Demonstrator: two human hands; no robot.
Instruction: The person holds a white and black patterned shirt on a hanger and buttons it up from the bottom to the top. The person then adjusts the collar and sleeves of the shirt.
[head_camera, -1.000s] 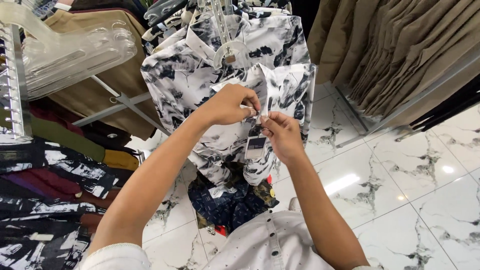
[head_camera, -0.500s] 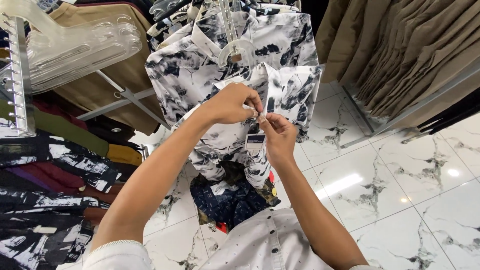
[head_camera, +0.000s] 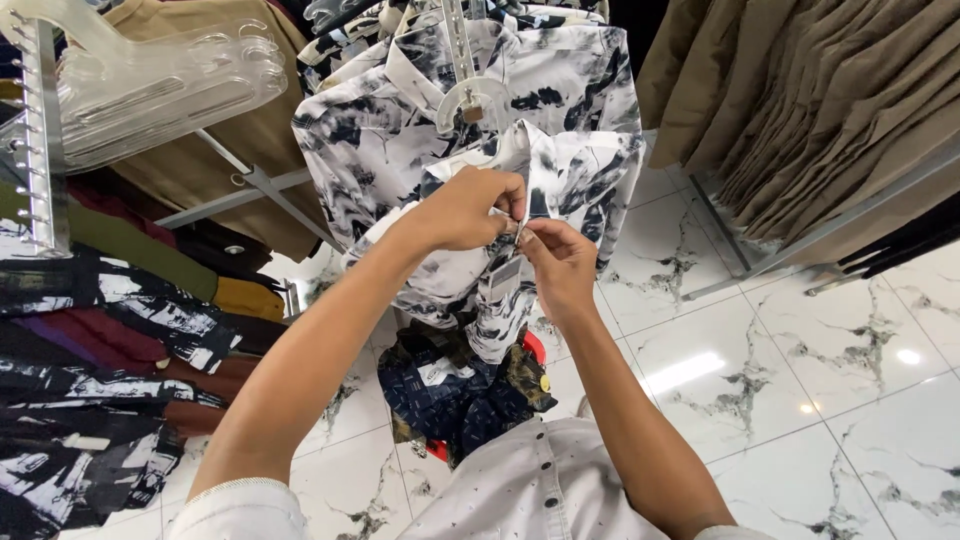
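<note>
A white shirt with a black marbled print (head_camera: 390, 130) hangs on a clear plastic hanger (head_camera: 470, 95) in front of me. My left hand (head_camera: 465, 208) pinches the shirt's front edge at chest height. My right hand (head_camera: 558, 262) meets it from the right, fingertips closed on the same bit of fabric. A small dark hang tag (head_camera: 503, 272) dangles just below the two hands. What lies between the fingertips is too small to make out.
Clear empty hangers (head_camera: 150, 85) stick out at upper left above a rack of dark printed and plain garments (head_camera: 90, 330). Tan trousers (head_camera: 820, 100) hang on a rail at right. A dark heap of clothes (head_camera: 460, 390) lies on the white marble floor (head_camera: 800, 380).
The view has shifted slightly lower and closer. Both hands stay together on the shirt front, fingers working at the same spot near the tag.
</note>
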